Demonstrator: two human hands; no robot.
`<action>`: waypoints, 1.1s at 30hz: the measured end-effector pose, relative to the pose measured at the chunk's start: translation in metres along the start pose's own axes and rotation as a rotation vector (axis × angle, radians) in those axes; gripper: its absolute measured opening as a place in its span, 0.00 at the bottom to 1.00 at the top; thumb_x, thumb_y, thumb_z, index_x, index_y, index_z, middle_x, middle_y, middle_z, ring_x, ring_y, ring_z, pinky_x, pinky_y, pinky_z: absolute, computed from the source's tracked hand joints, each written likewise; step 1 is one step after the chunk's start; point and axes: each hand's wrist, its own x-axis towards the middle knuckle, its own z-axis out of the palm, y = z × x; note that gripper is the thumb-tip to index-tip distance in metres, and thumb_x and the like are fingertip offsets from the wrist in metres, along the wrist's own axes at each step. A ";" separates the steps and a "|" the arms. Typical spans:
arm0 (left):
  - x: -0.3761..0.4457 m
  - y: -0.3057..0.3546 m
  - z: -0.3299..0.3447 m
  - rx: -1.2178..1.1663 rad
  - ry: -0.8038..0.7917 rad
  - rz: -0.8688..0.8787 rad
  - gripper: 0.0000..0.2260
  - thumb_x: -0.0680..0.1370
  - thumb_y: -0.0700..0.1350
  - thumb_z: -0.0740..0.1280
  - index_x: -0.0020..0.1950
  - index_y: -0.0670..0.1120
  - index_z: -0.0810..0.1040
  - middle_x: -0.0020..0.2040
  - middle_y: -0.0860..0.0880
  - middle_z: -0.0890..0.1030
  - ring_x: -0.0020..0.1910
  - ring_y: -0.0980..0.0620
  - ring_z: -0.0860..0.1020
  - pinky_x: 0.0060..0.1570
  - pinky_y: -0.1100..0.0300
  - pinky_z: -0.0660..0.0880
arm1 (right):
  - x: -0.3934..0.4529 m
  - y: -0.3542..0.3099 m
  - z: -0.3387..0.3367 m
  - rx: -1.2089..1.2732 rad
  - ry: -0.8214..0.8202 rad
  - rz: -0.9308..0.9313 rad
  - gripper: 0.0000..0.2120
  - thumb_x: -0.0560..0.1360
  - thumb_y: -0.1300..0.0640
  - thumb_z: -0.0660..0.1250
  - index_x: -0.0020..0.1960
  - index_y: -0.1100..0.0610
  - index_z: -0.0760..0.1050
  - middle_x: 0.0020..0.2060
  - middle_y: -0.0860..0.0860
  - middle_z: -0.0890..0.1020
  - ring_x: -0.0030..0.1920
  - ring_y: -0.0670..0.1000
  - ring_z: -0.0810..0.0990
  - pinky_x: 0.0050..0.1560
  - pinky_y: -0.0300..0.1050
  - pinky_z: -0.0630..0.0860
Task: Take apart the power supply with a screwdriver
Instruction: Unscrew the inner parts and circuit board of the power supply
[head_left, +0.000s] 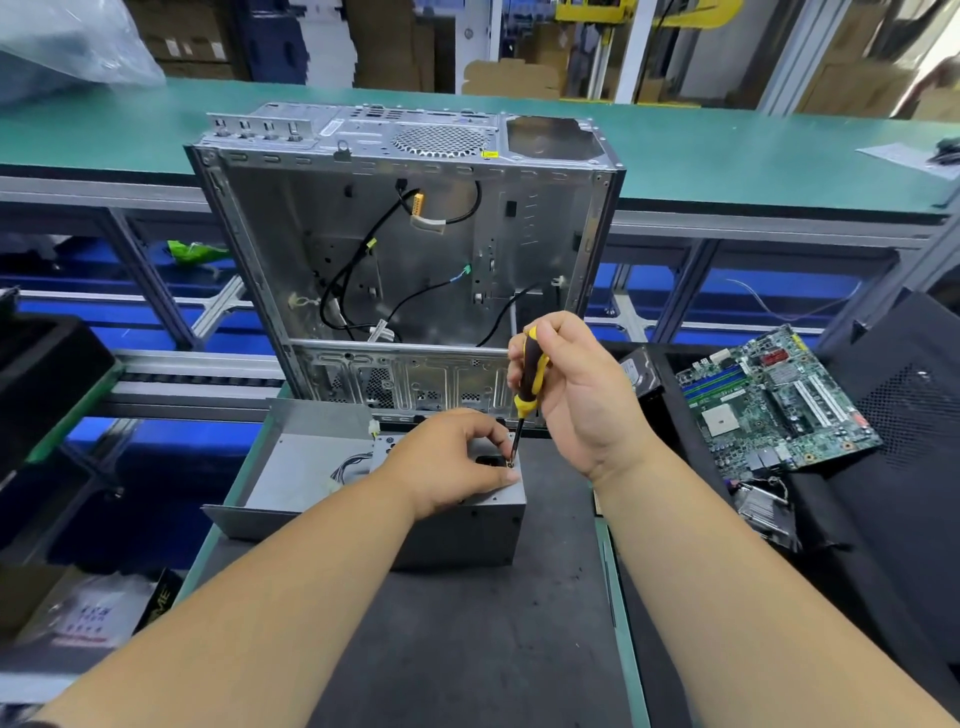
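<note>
Two hands at work: my right hand (566, 395) grips the screwdriver (529, 384), tip on the power supply (467, 525) resting on the dark counter (467, 649); left hand (452, 467) fingers (496, 431) pinch at the tip.

power supply (467, 525) before computer case (405, 244)

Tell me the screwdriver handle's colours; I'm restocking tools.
Black and yellow screwdriver handle, head view.
</note>
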 end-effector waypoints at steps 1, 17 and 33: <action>0.000 0.000 0.000 0.015 0.002 0.007 0.09 0.68 0.53 0.79 0.39 0.59 0.79 0.52 0.60 0.79 0.54 0.61 0.78 0.59 0.55 0.76 | 0.001 0.000 0.000 0.002 0.021 0.010 0.07 0.82 0.56 0.59 0.47 0.56 0.72 0.41 0.52 0.78 0.39 0.51 0.75 0.47 0.48 0.73; 0.003 0.003 0.002 -0.041 0.035 -0.053 0.05 0.68 0.51 0.79 0.40 0.58 0.84 0.49 0.64 0.81 0.53 0.63 0.78 0.59 0.55 0.75 | 0.006 -0.001 0.013 0.084 -0.015 0.079 0.18 0.84 0.49 0.53 0.43 0.59 0.72 0.30 0.51 0.68 0.32 0.48 0.64 0.36 0.41 0.63; 0.005 0.001 0.002 -0.086 0.008 -0.040 0.07 0.68 0.50 0.79 0.39 0.63 0.85 0.49 0.66 0.78 0.52 0.70 0.76 0.59 0.64 0.73 | 0.009 -0.009 0.012 -0.076 0.025 0.109 0.21 0.86 0.52 0.53 0.43 0.60 0.78 0.31 0.51 0.77 0.34 0.49 0.76 0.46 0.46 0.74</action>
